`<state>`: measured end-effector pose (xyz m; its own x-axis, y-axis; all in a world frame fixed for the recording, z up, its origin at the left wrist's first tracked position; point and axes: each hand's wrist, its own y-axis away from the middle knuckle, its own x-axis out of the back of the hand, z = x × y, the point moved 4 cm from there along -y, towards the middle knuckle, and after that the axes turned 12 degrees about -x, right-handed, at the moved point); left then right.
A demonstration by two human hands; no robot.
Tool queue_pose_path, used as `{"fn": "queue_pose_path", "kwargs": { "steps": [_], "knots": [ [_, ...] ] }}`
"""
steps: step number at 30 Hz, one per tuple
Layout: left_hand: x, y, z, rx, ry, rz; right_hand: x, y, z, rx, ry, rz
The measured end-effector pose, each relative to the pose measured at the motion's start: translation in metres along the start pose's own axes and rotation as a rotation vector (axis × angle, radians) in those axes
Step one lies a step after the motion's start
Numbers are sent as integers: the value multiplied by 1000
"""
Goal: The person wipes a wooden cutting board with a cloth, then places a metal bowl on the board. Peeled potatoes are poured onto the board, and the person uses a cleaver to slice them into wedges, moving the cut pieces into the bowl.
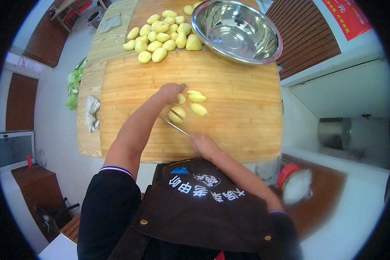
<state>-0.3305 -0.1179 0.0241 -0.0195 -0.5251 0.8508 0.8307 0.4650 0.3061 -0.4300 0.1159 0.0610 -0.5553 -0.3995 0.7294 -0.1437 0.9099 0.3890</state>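
Observation:
My right hand [203,144] is closed on the handle of a kitchen knife [175,126], whose blade points up and left, low over the wooden cutting board [240,130]. Just beyond the blade lies a peeled potato [177,114] with a dark slit across it. My left hand [172,92] is above it, beside a small potato piece [181,98]; its fingers are partly hidden and blurred, so its hold cannot be told. Cut potato pieces [197,97] and another piece [199,109] lie to the right. A pile of whole peeled potatoes [162,37] is at the board's far side.
A large steel basin [237,32] stands at the far right of the board. A crumpled cloth [92,113] lies on the wooden table [84,143] left of the board, and another cloth [111,23] farther off. Leafy greens [74,85] are in a container beyond the table's left edge.

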Motion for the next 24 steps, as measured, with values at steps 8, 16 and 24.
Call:
{"fn": "queue_pose_path", "kwargs": {
  "steps": [8,16,24],
  "knots": [
    [26,150,-82,375,231,455,12,3,35,-288,-91,43],
    [-69,142,57,-203,-32,702,16,0,28,-195,-3,123],
    [-94,165,60,36,196,907,30,11,-6,-13,130,67]
  ]
}}
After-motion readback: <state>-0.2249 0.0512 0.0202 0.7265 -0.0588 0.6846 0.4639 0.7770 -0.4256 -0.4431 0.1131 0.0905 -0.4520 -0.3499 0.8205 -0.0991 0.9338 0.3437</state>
